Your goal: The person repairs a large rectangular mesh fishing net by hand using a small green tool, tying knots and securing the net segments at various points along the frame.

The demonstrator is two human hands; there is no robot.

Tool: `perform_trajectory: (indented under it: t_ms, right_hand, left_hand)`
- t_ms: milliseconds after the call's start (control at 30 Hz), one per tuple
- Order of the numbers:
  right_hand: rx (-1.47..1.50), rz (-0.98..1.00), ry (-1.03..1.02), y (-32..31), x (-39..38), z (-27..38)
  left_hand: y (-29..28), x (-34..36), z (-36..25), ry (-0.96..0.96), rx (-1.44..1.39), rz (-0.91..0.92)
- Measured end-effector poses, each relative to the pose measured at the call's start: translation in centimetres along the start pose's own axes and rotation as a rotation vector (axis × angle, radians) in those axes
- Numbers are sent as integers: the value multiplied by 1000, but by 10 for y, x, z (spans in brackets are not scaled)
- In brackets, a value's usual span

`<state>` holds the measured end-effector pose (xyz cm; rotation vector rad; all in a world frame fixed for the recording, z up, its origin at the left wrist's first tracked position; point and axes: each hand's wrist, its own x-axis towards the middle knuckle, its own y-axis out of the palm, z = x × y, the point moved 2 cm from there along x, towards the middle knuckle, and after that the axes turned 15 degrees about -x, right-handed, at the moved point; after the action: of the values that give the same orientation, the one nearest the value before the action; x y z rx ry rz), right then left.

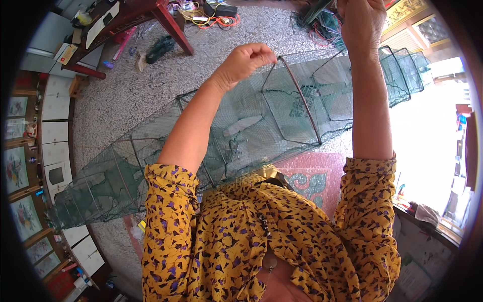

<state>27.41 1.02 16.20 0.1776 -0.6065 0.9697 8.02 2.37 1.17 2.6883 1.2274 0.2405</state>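
The person is holding a long green net (236, 131), a folding mesh trap with wire frames, stretched across the speckled floor (126, 95) from lower left to upper right. The left hand (246, 60) is raised with its fingers pressed together in a pinch at the top corner of one dark wire frame (302, 100); it seems to be gripping the frame or a thread at that corner, though the point of contact is too small to tell which. The right hand (359, 22) is lifted higher, closed around something near the picture's upper edge, apparently mesh or cord; its fingertips are cut off there, so what it is gripping cannot be made out. This looks like the step of tying or checking the mesh at a frame, and the next move would probably call for keeping the net taut between both hands while working the pinched spot. The yellow patterned blouse (251, 231) is hiding the near part of the net, and a red mat (312, 176) is showing beneath it. A red table (151, 15) is standing at upper left.
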Motion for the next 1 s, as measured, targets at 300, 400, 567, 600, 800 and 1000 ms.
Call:
perform_trajectory:
  t_ms: [300,400,567,600,800,1000]
  right_hand:
    - [-6,-88,-434,9,-20,7]
    - [-128,121,-166,14,-34,29]
    - [-777,628,-113,6,-56,11]
    - [-833,702,-191,3,-65,-8]
    - [-1095,994,-195,9,-107,-18]
    - [-1296,966,-205,27,-122,-36]
  left_hand:
    - [-1,9,10,17,3,-26]
    - [-4,8,2,-73,-31,-70]
    - [-12,10,-1,-168,-178,-270]
    - [-11,13,-1,-180,-144,-259]
    - [-13,24,4,-235,-126,-273]
    - [-16,19,11,-228,-306,-312]
